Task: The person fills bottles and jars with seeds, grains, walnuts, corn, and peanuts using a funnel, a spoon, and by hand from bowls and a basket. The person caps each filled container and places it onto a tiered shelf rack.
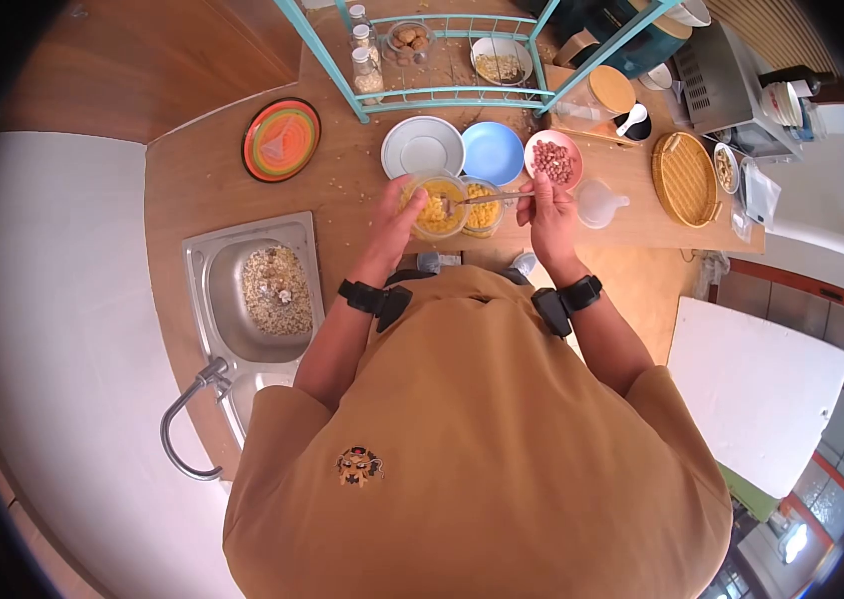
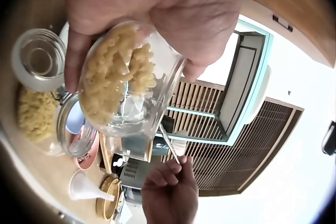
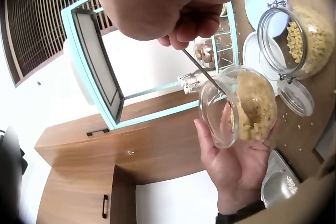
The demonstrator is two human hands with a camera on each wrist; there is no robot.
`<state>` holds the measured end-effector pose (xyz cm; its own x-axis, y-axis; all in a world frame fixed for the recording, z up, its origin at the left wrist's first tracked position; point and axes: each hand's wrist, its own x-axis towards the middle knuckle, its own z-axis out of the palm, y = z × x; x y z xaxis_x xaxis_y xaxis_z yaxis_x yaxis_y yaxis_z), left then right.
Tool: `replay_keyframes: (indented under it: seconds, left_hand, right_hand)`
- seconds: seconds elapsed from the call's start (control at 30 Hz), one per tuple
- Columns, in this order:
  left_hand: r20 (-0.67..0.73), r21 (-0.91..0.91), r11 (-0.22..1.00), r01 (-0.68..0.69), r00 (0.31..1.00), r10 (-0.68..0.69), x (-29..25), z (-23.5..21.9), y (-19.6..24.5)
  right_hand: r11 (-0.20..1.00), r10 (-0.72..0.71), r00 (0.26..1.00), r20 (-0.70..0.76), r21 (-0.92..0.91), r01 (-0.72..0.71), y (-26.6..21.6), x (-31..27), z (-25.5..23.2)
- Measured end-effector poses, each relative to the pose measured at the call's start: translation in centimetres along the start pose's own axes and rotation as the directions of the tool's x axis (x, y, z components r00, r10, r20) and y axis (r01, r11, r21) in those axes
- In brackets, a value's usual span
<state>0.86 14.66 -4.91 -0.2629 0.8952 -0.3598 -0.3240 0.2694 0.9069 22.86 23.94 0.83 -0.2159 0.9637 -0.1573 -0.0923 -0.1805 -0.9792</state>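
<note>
A clear glass bowl [image 1: 430, 222] of small yellow pasta is gripped by the left hand [image 1: 397, 225], which curls round its side; in the left wrist view the bowl [image 2: 113, 87] is tilted. The right hand [image 1: 550, 222] pinches the handle of a metal spoon [image 1: 492, 198], whose head reaches into the bowl. Beside the bowl stands an open glass jar [image 1: 483, 212] holding similar pasta, seen also in the right wrist view with its clip lid [image 3: 296, 98] hanging open.
Behind are a white bowl [image 1: 423, 148], a blue bowl [image 1: 492, 153] and a pink bowl [image 1: 567, 141] of reddish pieces. A funnel [image 1: 598, 204] and wicker basket [image 1: 684, 180] lie right. On the left, a sink [image 1: 232, 290] holds grains, with stacked colourful plates [image 1: 260, 150] above. A teal rack [image 1: 442, 97] stands behind.
</note>
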Motion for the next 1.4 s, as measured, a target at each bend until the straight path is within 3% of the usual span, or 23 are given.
replay_keyframes:
  seconds: [0.13,0.23,0.4,0.57,0.7,0.77,0.8,0.87,0.9,0.97,1.0,1.13,1.2,1.23,1.3,1.37,1.4]
  left_hand:
    - [0.013,0.015,1.000,0.011,1.000,-0.012,0.4,-0.4,-0.7]
    - [0.037,0.103,0.991,-0.085,0.996,0.081,0.7,-0.6,-1.0]
    - [0.034,-0.021,0.995,0.098,0.995,-0.098,0.9,-0.8,0.2]
    - [0.028,-0.057,0.994,0.092,0.996,-0.090,1.3,-1.8,-1.0]
    - [-0.045,-0.122,0.989,0.079,0.995,-0.085,1.3,-3.0,-1.3]
    - [-0.032,-0.150,0.986,0.073,0.996,-0.079,1.2,-3.4,-0.8]
    - [-0.022,-0.174,0.983,0.066,0.997,-0.071,1.0,-3.4,-0.6]
    - [-0.042,-0.173,0.983,0.067,0.996,-0.076,0.8,-3.6,-0.6]
    - [-0.054,-0.169,0.983,0.068,0.995,-0.079,0.7,-3.7,-0.5]
    - [-0.062,-0.168,0.984,0.060,0.996,-0.071,0.7,-3.8,-0.7]
    - [-0.067,-0.168,0.984,0.052,0.996,-0.064,0.7,-3.8,-0.8]
    - [-0.080,-0.059,0.998,0.000,0.997,-0.005,0.6,-3.6,-0.6]
    - [-0.077,-0.040,0.999,0.025,0.997,-0.028,0.1,-3.1,0.2]
    - [-0.077,-0.038,0.999,0.025,0.997,-0.027,0.3,-3.2,-0.2]
    - [-0.064,0.140,0.989,-0.056,0.996,0.066,0.7,-3.4,-1.2]
    - [-0.022,0.129,0.989,-0.069,0.997,0.073,0.6,-2.8,-0.9]
    - [0.013,0.116,0.990,-0.081,0.997,0.080,0.5,-2.4,-0.7]
  right_hand:
    - [0.978,0.116,0.992,-0.049,0.181,-0.106,1.0,0.6,-1.2]
    - [0.951,0.142,0.988,-0.058,0.283,-0.120,0.8,0.5,-1.4]
    - [0.942,0.125,0.988,-0.085,0.322,-0.092,0.1,0.6,-2.0]
    - [0.940,0.082,0.987,-0.135,0.340,-0.032,-1.2,0.2,-3.5]
    - [0.953,0.052,0.983,-0.177,0.302,0.004,-1.0,-0.1,-5.8]
    - [0.993,-0.019,0.984,-0.178,0.114,0.040,-0.1,-0.3,-6.9]
    - [0.993,-0.017,0.985,-0.174,0.111,0.037,0.6,-0.5,-7.2]
    - [0.972,-0.107,0.984,-0.144,-0.223,0.074,1.1,-0.8,-6.9]
    - [0.972,-0.106,0.985,-0.139,-0.222,0.074,1.3,-1.0,-6.8]
    - [0.811,-0.258,0.963,0.080,-0.523,0.260,0.7,-1.6,-5.8]
    - [0.776,-0.286,0.948,0.140,-0.547,0.314,0.6,-1.7,-5.5]
    - [0.681,-0.360,0.904,0.231,-0.598,0.423,-2.1,-2.5,-4.3]
    - [0.753,-0.463,0.883,0.075,-0.493,0.436,-2.7,-2.7,-4.4]
    - [0.754,-0.463,0.883,0.074,-0.492,0.436,-3.2,-2.7,-4.1]
    - [0.934,-0.344,0.935,-0.089,-0.128,0.332,-4.3,-3.0,-3.3]
    - [0.940,-0.331,0.943,-0.020,-0.088,0.328,-5.4,-3.1,-2.2]
    - [0.883,-0.383,0.910,0.158,-0.228,0.411,-6.2,-3.1,-1.2]
